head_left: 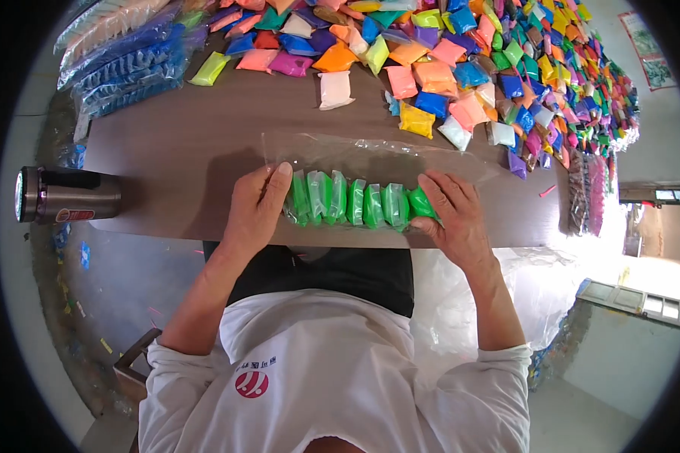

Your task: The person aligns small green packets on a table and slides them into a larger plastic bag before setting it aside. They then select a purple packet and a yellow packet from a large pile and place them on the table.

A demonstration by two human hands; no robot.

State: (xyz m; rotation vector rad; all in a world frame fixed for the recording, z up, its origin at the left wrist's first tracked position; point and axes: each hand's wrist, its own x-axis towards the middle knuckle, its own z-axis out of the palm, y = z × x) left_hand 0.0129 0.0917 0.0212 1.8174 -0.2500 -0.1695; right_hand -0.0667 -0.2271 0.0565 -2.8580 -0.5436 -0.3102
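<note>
Spanning the near edge of the brown table (159,162) in the head view, the two hands hold a row of green packets (357,204) standing side by side in a clear plastic bag (370,145). The left hand (258,202) pinches the left end of the clear plastic bag, thumb on top. The right hand (452,215) has thumb and fingers closed around the rightmost green packet (420,202); glare on the film makes it hard to say, but that packet seems tilted at the bag's opening. A steel tumbler (91,198) lies at the left edge. Far left are bagged blue packets (132,79); a heap of multicoloured packets (438,72) spreads from far centre to far right, with a pale peach packet (335,90) at its near side.
</note>
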